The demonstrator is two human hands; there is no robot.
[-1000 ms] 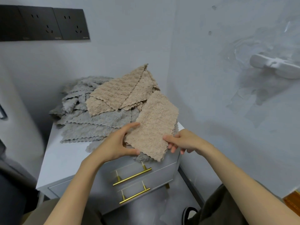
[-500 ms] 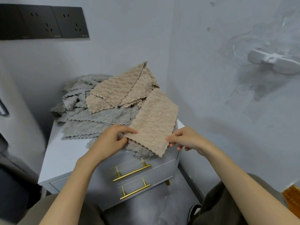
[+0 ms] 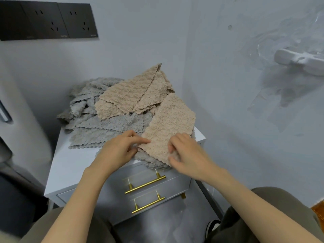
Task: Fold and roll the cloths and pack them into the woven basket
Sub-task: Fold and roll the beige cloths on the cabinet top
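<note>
**Near end gathered to start the roll**

Beige cloth folded into a narrow strip, laid over the grey cloths at the front right of the cabinet top, probably for a flat bed to roll on. Near end pinched from both sides: left hand at the left corner, right hand curled over the right edge, likely to turn it evenly. No woven basket in view.

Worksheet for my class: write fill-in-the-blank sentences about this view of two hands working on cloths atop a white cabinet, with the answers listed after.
The left hand and right hand grip the folded beige fleecy cloth at its ___ end.
The crumpled fleecy pile beneath it is ___.
The white cabinet has ___ brass bar handles.
Answers: near; grey; two.
</note>
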